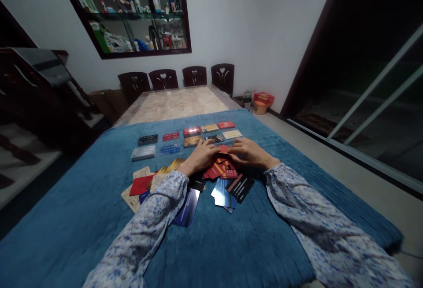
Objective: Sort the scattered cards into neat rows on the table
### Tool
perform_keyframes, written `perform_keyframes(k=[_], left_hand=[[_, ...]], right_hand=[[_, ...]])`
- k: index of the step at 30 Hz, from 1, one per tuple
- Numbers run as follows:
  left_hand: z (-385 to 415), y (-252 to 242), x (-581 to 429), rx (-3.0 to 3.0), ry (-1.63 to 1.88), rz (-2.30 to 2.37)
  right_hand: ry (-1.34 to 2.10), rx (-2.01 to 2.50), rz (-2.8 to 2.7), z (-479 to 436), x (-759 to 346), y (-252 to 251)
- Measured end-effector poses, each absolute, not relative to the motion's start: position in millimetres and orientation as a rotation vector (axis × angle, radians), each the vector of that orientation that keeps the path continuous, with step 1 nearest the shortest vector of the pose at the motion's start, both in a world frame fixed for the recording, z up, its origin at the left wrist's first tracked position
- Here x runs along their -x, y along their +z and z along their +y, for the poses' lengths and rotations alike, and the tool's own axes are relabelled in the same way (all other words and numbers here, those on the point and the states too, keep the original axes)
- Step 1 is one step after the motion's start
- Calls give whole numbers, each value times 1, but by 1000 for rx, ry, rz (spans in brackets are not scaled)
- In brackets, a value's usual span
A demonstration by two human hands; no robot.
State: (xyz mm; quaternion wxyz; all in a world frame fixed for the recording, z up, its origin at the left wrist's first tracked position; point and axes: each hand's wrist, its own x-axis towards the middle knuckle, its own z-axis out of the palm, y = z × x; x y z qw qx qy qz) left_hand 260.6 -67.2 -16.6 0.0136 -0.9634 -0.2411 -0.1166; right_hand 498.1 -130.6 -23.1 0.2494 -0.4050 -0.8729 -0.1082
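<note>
Blue cloth (277, 239) across the table, and here are both hands at its middle, left hand (204, 153) and right hand (250, 152), facing each other, fingers curled in, nearly closed. Toward the body, just below them, spreads the red pile (216, 170). And right between the fingertips, a red card (224, 149), seemingly gripped at both ends, long axis running left to right, neither hand clearly nearer!

Free passage over blue cloth (76, 208), left of loose cards (140, 185); low card stacks (191, 131) in way beyond left hand (202, 155).
</note>
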Motion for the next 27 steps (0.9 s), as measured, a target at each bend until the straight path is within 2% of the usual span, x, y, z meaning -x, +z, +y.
perform_keyframes(k=[5,11,27], left_hand=[[-67,-15,-262,2933,-523,-739],[-65,-15,-263,2920,-594,-761],[-69,-15,-266,2993,-642,-929]], right_hand=[[-462,1085,-2325,-126,-499,-24],[-499,1086,-2254,-124,-500,-28],[-369,1374,-2212,-126,-492,-33]])
